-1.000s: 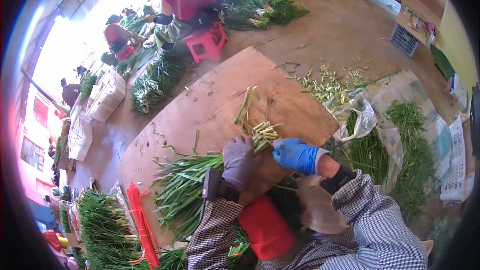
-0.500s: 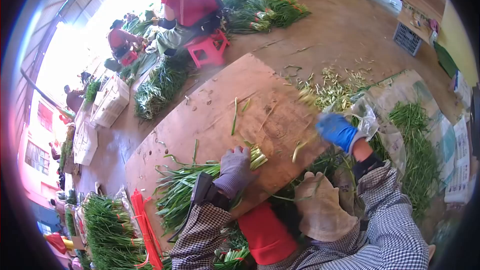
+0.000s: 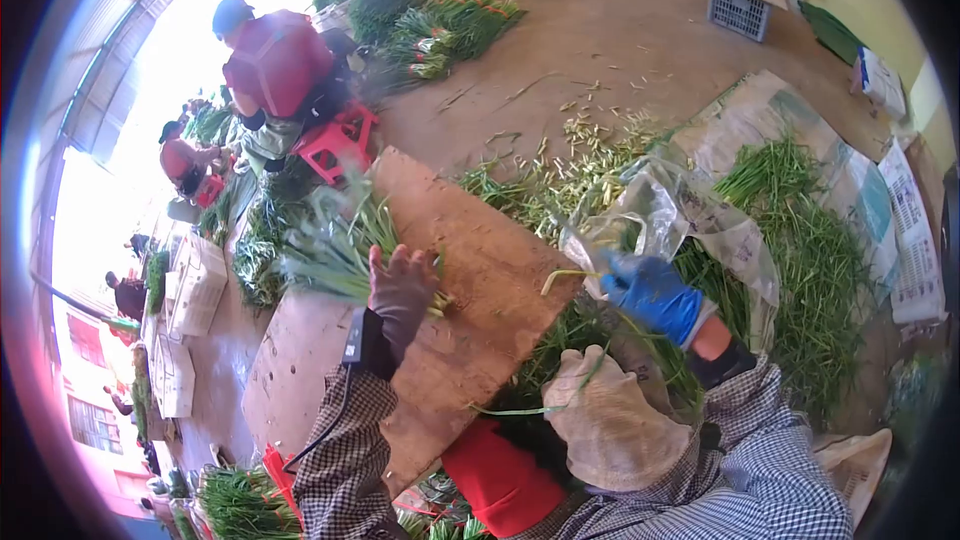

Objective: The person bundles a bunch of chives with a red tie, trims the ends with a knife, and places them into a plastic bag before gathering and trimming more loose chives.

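My L hand (image 3: 400, 288) grips the greens bundle (image 3: 330, 245) at left of the board (image 3: 490, 240), stalks pointing left. My R hand (image 3: 652, 297) is off its right edge; grip unclear.

A produce-sorting shed: heaps of green chives (image 3: 800, 230) on a dirt floor (image 3: 600, 30), workers on plastic stools (image 3: 335, 140), crates (image 3: 740, 8).

table (image 3: 490, 270): bare wood between left hand (image 3: 400, 285) and right hand (image 3: 655, 295); near half bare too, free to cross.
far-left corner: blocked by bunch (image 3: 330, 245) in left grip.
right edge: bag (image 3: 650, 210) and heap (image 3: 800, 230) crowd just beside right hand.
beyond: trimmings (image 3: 580, 155), then open floor (image 3: 620, 30).
far left: stool (image 3: 335, 140), seated person (image 3: 275, 60).
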Action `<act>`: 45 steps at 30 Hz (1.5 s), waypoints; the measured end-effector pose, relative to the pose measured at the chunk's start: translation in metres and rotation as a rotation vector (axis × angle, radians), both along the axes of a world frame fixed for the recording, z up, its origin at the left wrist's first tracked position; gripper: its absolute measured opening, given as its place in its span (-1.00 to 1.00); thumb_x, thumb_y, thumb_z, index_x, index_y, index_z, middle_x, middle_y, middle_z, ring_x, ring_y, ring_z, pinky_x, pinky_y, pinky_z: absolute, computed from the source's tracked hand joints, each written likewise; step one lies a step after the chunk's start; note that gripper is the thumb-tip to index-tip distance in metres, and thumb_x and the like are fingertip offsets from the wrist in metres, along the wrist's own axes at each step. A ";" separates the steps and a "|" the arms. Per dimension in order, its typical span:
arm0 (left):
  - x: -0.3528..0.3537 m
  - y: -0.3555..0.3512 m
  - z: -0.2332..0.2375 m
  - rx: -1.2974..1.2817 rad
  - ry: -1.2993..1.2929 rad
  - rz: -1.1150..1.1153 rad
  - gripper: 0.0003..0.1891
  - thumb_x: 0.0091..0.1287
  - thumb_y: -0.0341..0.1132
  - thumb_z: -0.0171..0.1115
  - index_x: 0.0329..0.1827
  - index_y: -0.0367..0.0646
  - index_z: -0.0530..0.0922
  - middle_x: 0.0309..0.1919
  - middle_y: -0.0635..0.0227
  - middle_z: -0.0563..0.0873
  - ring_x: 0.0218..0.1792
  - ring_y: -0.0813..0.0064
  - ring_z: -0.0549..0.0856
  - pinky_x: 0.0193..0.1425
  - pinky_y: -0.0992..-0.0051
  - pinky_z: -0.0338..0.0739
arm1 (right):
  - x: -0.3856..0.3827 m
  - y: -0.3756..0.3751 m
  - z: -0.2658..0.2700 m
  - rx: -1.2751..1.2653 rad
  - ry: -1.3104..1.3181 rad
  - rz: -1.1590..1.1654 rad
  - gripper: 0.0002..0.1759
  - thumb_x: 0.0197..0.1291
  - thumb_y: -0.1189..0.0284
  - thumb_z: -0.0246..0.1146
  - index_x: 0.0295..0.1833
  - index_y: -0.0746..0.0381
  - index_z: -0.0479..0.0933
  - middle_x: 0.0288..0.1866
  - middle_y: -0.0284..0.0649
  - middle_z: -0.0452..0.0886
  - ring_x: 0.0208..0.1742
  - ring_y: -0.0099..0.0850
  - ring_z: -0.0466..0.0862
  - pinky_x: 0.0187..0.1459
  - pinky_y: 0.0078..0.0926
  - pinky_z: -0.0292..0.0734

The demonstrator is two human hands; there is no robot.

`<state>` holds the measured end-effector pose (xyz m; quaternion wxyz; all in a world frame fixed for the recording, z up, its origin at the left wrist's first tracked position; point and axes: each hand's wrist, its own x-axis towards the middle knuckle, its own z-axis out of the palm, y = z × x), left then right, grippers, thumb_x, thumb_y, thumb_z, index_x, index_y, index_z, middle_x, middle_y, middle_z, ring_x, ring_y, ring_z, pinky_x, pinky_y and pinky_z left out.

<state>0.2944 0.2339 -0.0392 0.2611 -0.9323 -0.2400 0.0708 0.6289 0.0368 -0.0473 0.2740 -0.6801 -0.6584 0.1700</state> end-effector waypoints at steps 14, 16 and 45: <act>-0.019 -0.027 0.028 -0.065 -0.127 0.386 0.10 -0.07 -0.18 0.49 0.57 0.04 0.02 0.49 -0.11 0.07 0.49 -0.05 0.11 0.47 -0.10 0.01 | -0.109 0.047 -0.021 0.157 -0.049 0.242 -0.47 0.18 0.23 0.18 0.12 0.44 0.49 -0.29 0.08 0.64 -0.25 -0.06 0.68 -0.27 -0.18 0.56; -0.022 -0.050 0.037 -0.054 -0.176 0.317 0.02 -0.01 -0.18 0.46 0.54 -0.05 0.07 0.45 -0.14 0.10 0.43 -0.10 0.16 0.44 -0.05 0.10 | -0.101 0.038 -0.006 0.131 0.006 0.245 -0.55 0.19 0.23 0.18 0.05 0.36 0.52 -0.33 0.03 0.63 -0.28 -0.07 0.67 -0.27 -0.17 0.55; -0.018 -0.130 0.061 -0.609 -0.636 0.656 -0.47 0.30 -0.48 0.25 0.35 -0.31 0.37 0.04 0.13 0.53 -0.19 0.45 0.57 -0.07 0.45 0.53 | 0.059 -0.301 -0.184 -0.671 0.101 -0.387 -0.49 0.17 0.06 0.24 0.10 0.18 0.59 -0.09 0.00 0.67 -0.06 -0.01 0.66 0.00 -0.11 0.55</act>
